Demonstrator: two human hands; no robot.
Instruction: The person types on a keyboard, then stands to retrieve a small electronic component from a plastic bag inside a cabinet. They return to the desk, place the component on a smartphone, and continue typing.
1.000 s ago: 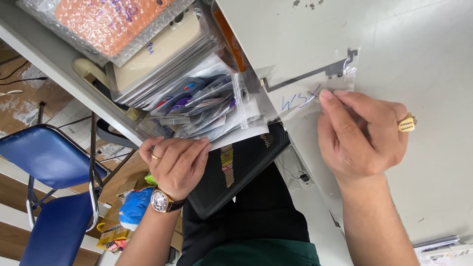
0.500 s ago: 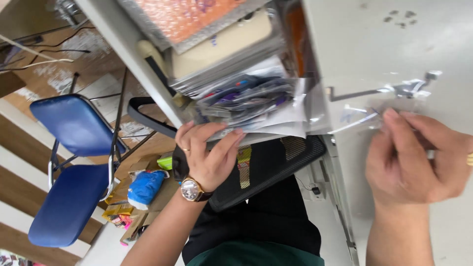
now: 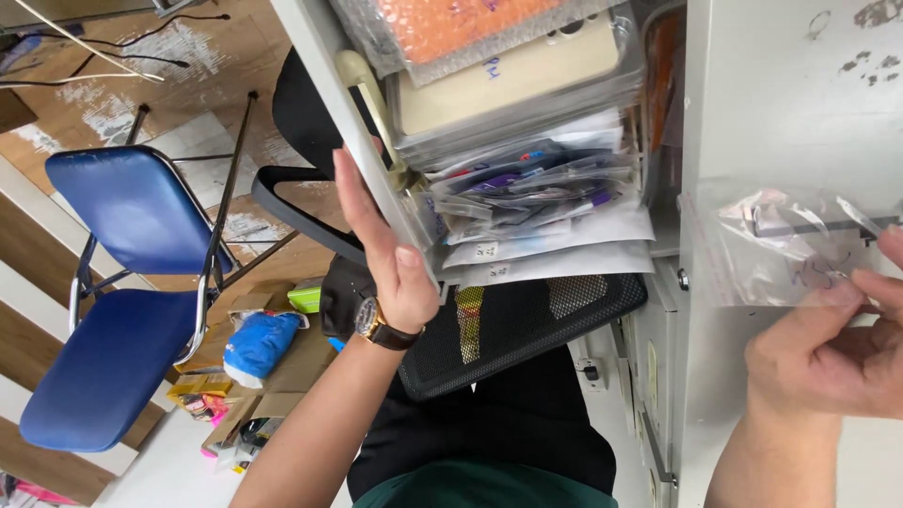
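My left hand [image 3: 388,252], with a wristwatch, lies flat with straight fingers against the grey front of an open drawer [image 3: 346,103]. The drawer is packed with clear bags of small goods [image 3: 527,188], a beige phone case [image 3: 508,87] and an orange bubble-wrapped packet [image 3: 442,23]. My right hand [image 3: 832,353], at the right edge, pinches a small clear plastic bag [image 3: 776,246] with a thin metal part inside. It holds the bag in front of the grey cabinet surface [image 3: 790,85].
A blue folding chair [image 3: 122,310] stands at the left on a wooden floor with loose cables [image 3: 141,42]. A black mesh chair seat [image 3: 531,325] sits below the drawer. A blue pouch [image 3: 256,343] lies on cardboard boxes on the floor.
My left hand moved up from under the drawer and now lies flat on its front. My right hand shifted right with the clear bag, lifting it off the grey surface.
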